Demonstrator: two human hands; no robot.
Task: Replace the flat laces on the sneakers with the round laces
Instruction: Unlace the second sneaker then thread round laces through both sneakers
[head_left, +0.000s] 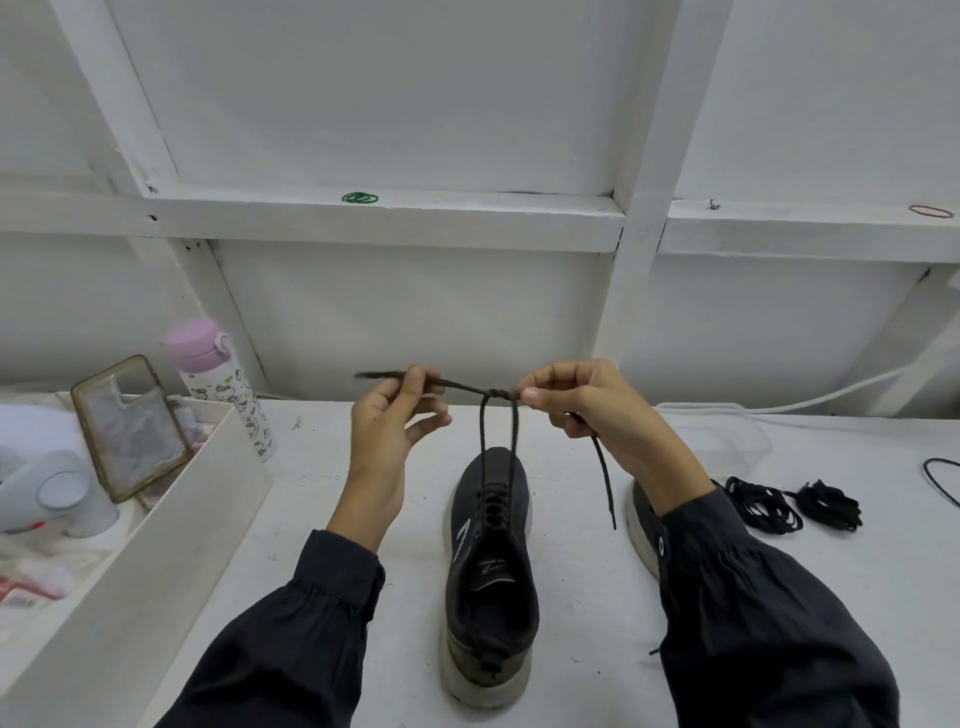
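dark grey sneaker (491, 561), white sole, black laces (789, 504).

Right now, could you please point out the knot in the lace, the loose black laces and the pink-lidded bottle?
knot (497, 393), head view, on the tied crossing.
loose black laces (828, 506), head view, on the right bundle.
pink-lidded bottle (195, 345), head view, on its lid.

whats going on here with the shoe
A person is lacing a dark sneaker that stands on the white table. Both hands hold its lace up above the shoe. The left hand pinches one end, and the right hand pinches at a knot where the two strands meet, with the other end hanging down. A second sneaker sits partly hidden behind the right sleeve. A pile of black laces lies beside it.
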